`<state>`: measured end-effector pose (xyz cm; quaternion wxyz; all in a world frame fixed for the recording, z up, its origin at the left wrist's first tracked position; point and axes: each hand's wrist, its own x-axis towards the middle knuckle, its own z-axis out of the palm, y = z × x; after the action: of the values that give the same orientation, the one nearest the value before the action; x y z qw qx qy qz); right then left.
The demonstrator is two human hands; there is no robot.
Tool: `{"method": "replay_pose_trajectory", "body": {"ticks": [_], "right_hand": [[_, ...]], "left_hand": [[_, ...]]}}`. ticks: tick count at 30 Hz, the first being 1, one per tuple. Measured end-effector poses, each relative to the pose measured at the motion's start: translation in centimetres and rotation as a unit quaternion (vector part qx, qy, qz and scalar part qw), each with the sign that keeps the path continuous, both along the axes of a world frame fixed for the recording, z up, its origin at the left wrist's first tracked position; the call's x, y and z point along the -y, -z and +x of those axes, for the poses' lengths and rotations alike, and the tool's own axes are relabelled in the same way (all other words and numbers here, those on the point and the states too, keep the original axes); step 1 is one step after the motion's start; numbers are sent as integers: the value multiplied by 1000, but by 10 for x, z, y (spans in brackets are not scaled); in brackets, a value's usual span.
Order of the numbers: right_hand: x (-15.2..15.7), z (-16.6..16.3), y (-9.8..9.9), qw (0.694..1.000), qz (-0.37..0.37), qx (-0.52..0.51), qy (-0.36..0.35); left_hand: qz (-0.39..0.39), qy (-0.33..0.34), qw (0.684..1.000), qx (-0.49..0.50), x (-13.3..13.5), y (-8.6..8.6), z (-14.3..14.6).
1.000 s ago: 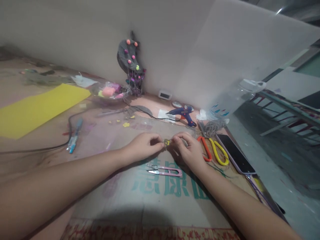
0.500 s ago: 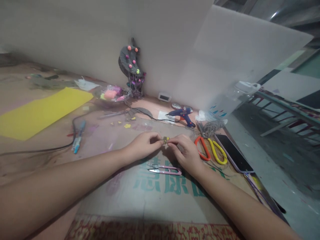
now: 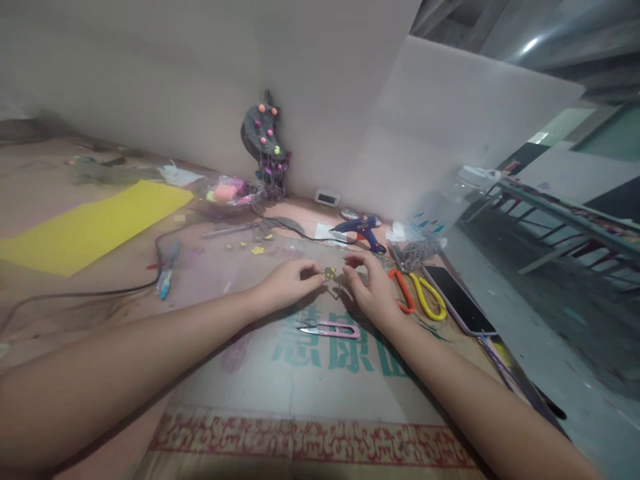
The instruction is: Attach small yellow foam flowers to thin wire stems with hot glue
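Observation:
Between finger and thumb, my left hand (image 3: 293, 280) pinches a tiny yellow-and-dark piece (image 3: 330, 273), too small to make out fully; a thin strand seems to hang below it. My right hand (image 3: 367, 283) is just to its right, fingers apart, with nothing visible in them. Pink thread snips (image 3: 337, 330) lie on the board below both hands. A small yellow flower cutout (image 3: 257, 251) rests beyond my left hand. The blue glue gun (image 3: 363, 230) stands behind my right hand, and pliers with one orange handle (image 3: 403, 293) and one yellow handle (image 3: 429, 298) lie to its right.
A phone (image 3: 460, 300) lies along the table's right edge, near a clear bottle (image 3: 450, 200) and grey cord (image 3: 417, 253). At left are a yellow sheet (image 3: 95, 227), a pen (image 3: 169, 270) and a black cable (image 3: 85, 298). A grey moon ornament (image 3: 261, 133) leans on the back panel.
My right hand has let go of the small piece and moved slightly right, its fingers spreading. My left hand keeps hold of it. The whole view has shifted a little.

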<state>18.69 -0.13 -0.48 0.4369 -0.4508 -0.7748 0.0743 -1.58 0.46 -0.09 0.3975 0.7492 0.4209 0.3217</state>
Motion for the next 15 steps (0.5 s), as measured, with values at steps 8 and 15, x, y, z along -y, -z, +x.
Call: {"method": "replay_pose_trajectory", "body": {"ticks": [8,15], "right_hand": [[-7,4,1,1000,-1,-13,21],[-11,6,2,999,-16,-37,35]], "left_hand": [[11,5,1000,0,-1,2,0],[14,2,1000,-13,0,-1,1]]}}
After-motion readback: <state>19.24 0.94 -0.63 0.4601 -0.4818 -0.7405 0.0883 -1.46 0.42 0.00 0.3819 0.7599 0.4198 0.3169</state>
